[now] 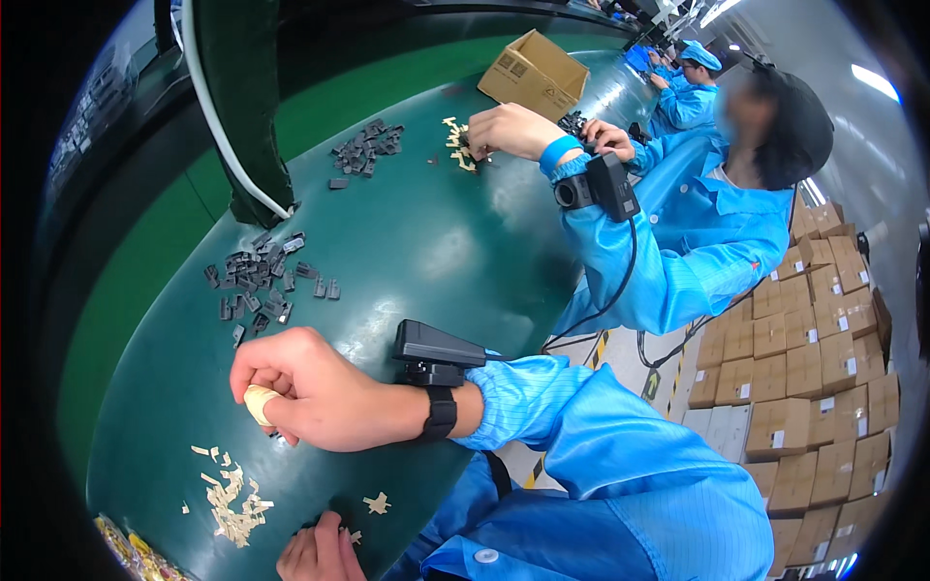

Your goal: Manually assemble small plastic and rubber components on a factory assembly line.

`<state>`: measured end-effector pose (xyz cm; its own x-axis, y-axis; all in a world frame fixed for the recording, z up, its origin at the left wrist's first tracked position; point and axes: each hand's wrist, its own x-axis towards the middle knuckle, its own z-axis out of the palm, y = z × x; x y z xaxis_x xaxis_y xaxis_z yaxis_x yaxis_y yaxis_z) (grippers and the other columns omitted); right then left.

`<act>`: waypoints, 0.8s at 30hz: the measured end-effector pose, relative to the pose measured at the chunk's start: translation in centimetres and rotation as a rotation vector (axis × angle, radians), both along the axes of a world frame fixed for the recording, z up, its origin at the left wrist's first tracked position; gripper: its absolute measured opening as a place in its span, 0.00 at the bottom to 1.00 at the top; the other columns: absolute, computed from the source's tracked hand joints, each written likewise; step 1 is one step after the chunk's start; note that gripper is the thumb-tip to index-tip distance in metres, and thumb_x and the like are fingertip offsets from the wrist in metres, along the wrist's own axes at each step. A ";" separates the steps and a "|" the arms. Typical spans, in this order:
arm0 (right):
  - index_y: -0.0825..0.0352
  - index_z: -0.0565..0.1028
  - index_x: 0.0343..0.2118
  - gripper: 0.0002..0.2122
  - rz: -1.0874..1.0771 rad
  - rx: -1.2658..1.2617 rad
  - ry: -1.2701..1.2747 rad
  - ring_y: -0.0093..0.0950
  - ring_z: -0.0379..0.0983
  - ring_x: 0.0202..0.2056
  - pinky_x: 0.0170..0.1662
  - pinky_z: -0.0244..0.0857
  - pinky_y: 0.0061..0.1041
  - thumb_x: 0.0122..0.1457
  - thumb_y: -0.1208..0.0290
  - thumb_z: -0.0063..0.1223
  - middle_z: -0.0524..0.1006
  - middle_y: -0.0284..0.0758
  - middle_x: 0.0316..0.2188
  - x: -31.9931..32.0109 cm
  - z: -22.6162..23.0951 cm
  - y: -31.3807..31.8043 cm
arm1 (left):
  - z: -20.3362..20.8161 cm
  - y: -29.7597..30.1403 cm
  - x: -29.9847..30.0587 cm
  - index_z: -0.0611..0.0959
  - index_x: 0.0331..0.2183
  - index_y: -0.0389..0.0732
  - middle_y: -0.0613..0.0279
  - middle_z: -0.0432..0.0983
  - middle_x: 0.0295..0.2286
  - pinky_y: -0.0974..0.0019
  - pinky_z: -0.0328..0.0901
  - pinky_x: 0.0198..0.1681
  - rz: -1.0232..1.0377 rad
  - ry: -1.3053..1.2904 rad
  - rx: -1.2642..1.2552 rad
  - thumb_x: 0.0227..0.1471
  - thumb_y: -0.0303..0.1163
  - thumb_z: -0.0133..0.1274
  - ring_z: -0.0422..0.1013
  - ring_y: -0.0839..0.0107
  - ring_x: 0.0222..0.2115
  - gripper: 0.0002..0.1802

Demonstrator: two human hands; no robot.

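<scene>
The right hand (325, 392) is curled above the green table (407, 261), its thumb in a yellow wrap (258, 403); whether its fingers grip anything, I cannot tell. The left hand (320, 554), cut off by the lower edge, has bent fingers near a few pale scraps (377, 503); its grasp is hidden too. Left of it lies a looser heap of pale strips (232, 518). Beyond the right hand are black parts (254, 273). Farther off, a co-worker's hand (513, 131) reaches over more strips, near an open box (538, 82). Cartons (775, 387) stand stacked at right.
</scene>
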<state>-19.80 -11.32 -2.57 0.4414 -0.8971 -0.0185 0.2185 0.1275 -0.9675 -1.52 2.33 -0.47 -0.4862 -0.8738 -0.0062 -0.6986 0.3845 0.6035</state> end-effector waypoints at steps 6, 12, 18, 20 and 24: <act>0.72 0.72 0.35 0.04 0.025 0.041 0.013 0.16 0.69 0.18 0.22 0.62 0.16 0.60 0.81 0.44 0.74 0.33 0.21 -0.3 0.1 0.0 | -0.2 -0.2 1.0 0.80 0.43 0.36 0.45 0.76 0.27 0.51 0.67 0.29 0.025 0.033 -0.047 0.56 0.24 0.53 0.72 0.47 0.25 0.11; 0.74 0.71 0.30 0.05 -0.054 -0.026 -0.011 0.18 0.70 0.17 0.18 0.63 0.20 0.53 0.85 0.41 0.74 0.35 0.17 0.0 0.2 0.0 | -0.3 -0.3 1.2 0.80 0.43 0.35 0.46 0.75 0.27 0.52 0.67 0.28 0.002 0.070 -0.056 0.56 0.24 0.53 0.72 0.48 0.25 0.11; 0.75 0.71 0.29 0.05 -0.050 -0.060 -0.012 0.18 0.71 0.16 0.18 0.64 0.20 0.52 0.84 0.42 0.74 0.35 0.16 0.8 -0.4 -0.2 | 0.2 0.1 1.6 0.80 0.41 0.37 0.47 0.76 0.26 0.52 0.67 0.28 0.058 0.049 -0.087 0.56 0.24 0.52 0.73 0.46 0.26 0.09; 0.73 0.73 0.33 0.05 0.034 -0.037 0.002 0.17 0.72 0.19 0.21 0.67 0.18 0.56 0.83 0.45 0.76 0.34 0.22 1.4 -0.5 -0.3 | 0.3 0.4 1.8 0.79 0.37 0.35 0.49 0.72 0.22 0.55 0.63 0.25 0.106 0.057 -0.132 0.52 0.21 0.54 0.70 0.50 0.22 0.08; 0.73 0.75 0.30 0.08 -0.134 -0.109 0.085 0.19 0.72 0.18 0.20 0.65 0.19 0.51 0.87 0.44 0.77 0.35 0.20 -0.9 0.8 -0.4 | -0.1 -1.0 0.9 0.80 0.30 0.29 0.51 0.72 0.22 0.59 0.62 0.23 0.133 0.218 -0.241 0.42 0.16 0.59 0.68 0.55 0.21 0.08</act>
<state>-20.75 -11.72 -1.78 0.3189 -0.9465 0.0495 0.1430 -0.0036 -0.9897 -0.62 1.30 -0.59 -0.3354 -0.8933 0.2990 -0.6168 0.4482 0.6470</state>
